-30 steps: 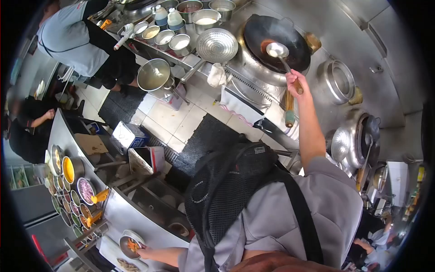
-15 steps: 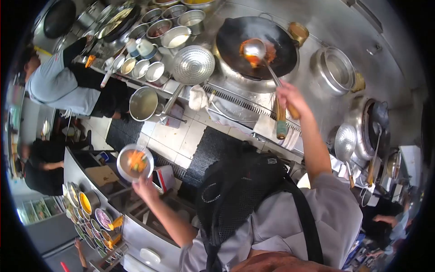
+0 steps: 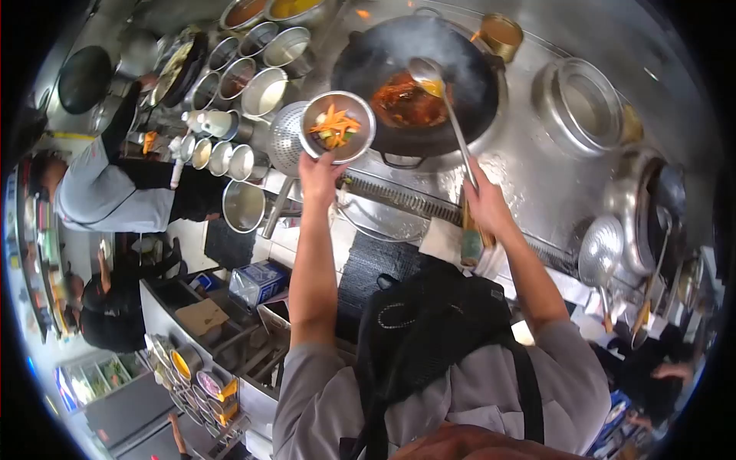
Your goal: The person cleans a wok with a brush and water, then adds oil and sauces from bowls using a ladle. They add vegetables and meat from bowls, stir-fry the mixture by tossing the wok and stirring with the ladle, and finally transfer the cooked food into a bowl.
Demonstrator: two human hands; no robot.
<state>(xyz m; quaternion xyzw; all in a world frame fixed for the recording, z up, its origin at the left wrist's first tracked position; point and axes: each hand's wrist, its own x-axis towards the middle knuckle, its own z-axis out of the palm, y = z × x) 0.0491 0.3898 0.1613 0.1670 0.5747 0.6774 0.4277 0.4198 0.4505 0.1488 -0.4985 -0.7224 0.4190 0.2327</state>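
Note:
My left hand (image 3: 318,175) grips the near rim of a metal bowl (image 3: 366,126), which holds orange strips and green pieces that look like cut vegetables (image 3: 335,126). The bowl is just left of a black wok (image 3: 468,107) and partly covers a perforated skimmer (image 3: 284,142). My right hand (image 3: 484,201) is closed round the handle of a ladle (image 3: 426,71), whose head is inside the wok. Reddish-brown sauce or food (image 3: 406,103) lies in the wok, and steam rises from it.
Several metal seasoning pots (image 3: 268,93) stand left of the wok. Nested metal pans (image 3: 586,107) are on its right, with another skimmer (image 3: 600,249) nearer me. A brownish tin (image 3: 502,37) stands behind. A co-worker (image 3: 115,184) stands at the left, and ingredient containers (image 3: 184,364) fill a lower-left counter.
My left hand has brought the bowl from above the lower-left counter up beside the wok. The ladle stays in the wok, shifted slightly, and the whole view has turned a little.

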